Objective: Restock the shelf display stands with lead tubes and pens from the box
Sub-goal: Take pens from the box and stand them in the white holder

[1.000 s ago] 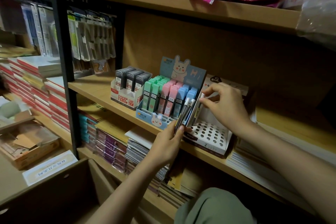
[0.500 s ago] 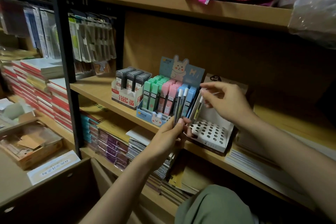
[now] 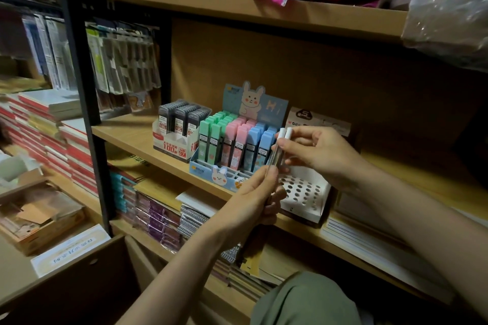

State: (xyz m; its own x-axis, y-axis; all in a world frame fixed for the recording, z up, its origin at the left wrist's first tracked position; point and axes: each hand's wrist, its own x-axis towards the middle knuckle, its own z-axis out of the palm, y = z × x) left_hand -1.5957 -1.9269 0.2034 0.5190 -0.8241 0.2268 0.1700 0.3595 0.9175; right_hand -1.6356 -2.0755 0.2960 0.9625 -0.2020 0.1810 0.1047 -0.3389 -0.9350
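My left hand (image 3: 254, 199) grips the lower ends of a small bundle of pens (image 3: 279, 149) with white caps, held upright in front of the shelf. My right hand (image 3: 319, 153) pinches the bundle near its upper part, thumb on the barrels. Just behind and below stands the white pen stand (image 3: 303, 194) with rows of round holes, no pens visible in them. To its left is the blue bunny display (image 3: 232, 140) filled with green, pink and blue lead tubes, and further left a white box of black lead tubes (image 3: 182, 124).
All stands sit on the wooden middle shelf (image 3: 132, 137). Notebook stacks (image 3: 158, 216) fill the shelf below. A black upright post (image 3: 87, 103) edges the shelf at left. An open cardboard box (image 3: 39, 219) sits low left. My knee (image 3: 303, 301) is at the bottom.
My right hand came back from the pen stand and took hold of the bundle. My left hand lifted the pens slightly up and to the right.
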